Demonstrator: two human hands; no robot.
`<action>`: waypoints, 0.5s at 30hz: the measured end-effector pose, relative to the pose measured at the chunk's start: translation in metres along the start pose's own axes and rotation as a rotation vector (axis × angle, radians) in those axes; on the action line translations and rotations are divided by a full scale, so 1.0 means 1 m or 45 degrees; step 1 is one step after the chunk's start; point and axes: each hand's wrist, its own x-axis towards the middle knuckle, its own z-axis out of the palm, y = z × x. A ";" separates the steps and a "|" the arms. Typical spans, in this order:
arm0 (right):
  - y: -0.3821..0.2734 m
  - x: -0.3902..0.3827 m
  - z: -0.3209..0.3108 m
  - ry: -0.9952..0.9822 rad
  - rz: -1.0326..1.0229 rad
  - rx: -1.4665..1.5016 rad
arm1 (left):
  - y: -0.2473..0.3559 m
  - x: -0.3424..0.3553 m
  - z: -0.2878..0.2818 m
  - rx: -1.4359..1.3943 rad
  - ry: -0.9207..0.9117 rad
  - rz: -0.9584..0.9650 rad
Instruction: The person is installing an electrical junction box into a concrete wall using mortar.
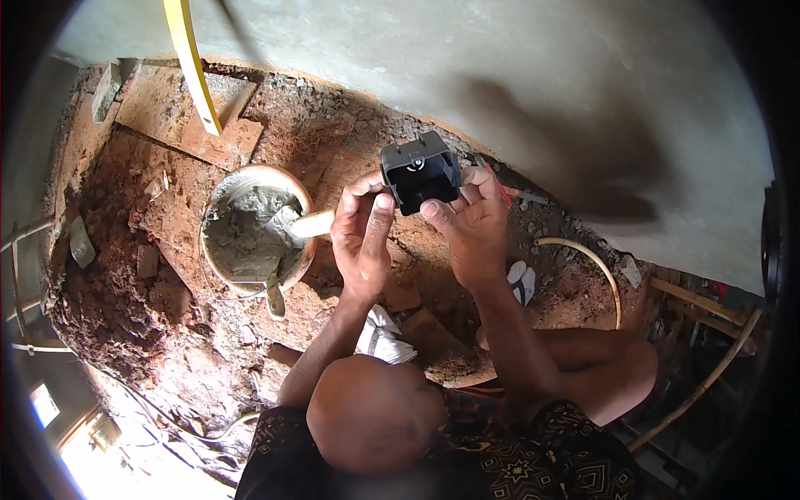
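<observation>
A hollow black plastic box (421, 154), much like an electrical wall box, is held up in front of me with its open side showing. My left hand (363, 233) grips its left edge between thumb and fingers. On the opposite edge my right hand (477, 225) has its thumb at the lower corner and its fingers behind. To the left stands a bucket (305, 187) with wet grey mortar (242, 242). A trowel with a pale handle (312, 223) rests in the mortar, its handle end close behind my left hand. Another tool's handle (275, 302) hangs over the near rim.
A yellow straight bar (192, 67) leans at the upper left over flat tiles (158, 100). Broken earth and rubble (125, 275) cover the left side. A plastered wall (567, 58) rises beyond. A beige hose (596, 262) curves at the right, near a white slipper (521, 283).
</observation>
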 end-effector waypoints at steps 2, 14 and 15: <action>0.000 0.000 0.000 -0.001 -0.003 0.005 | -0.003 -0.002 -0.002 -0.032 0.007 -0.035; -0.002 0.000 0.000 0.028 0.016 0.005 | -0.006 0.000 0.001 -0.113 -0.056 0.035; -0.002 0.000 0.000 0.012 -0.009 0.007 | -0.006 0.000 0.001 -0.115 -0.059 0.033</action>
